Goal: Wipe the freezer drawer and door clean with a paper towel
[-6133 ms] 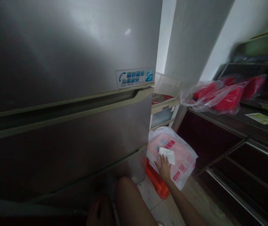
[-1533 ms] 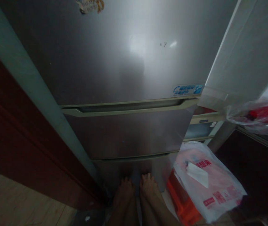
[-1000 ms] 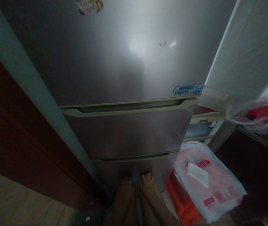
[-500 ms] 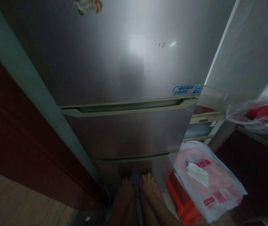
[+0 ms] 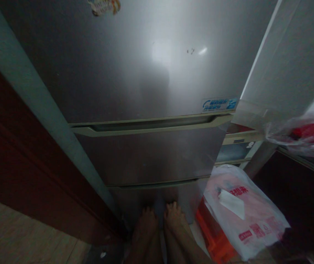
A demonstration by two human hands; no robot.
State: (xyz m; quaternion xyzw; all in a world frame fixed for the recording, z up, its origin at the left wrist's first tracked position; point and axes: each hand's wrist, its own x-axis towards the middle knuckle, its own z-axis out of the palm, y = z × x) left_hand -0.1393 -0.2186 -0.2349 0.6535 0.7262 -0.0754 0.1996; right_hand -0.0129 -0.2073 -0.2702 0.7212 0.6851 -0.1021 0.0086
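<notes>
Neither of my hands shows in the head view. A silver fridge (image 5: 145, 91) fills the middle, its doors closed, with a pale handle groove (image 5: 151, 126) across it and a blue sticker (image 5: 219, 104) at the right. My two bare feet (image 5: 159, 223) stand against its base. To the right, a folded white cloth (image 5: 231, 203) lies on top of a pink-and-white plastic bag (image 5: 253, 223).
The bag rests on an orange crate (image 5: 214, 234). A dark red wooden panel (image 5: 21, 165) and a grey-green post (image 5: 43, 110) stand at the left. At the right are a white wall (image 5: 291, 58), a dark shelf unit, and clear bags with red contents (image 5: 302, 135).
Six seconds ago my right hand lay on the white cloth on the bag; now it is out of view and the camera faces the fridge squarely. Nothing has moved in the last 1.5 seconds.
</notes>
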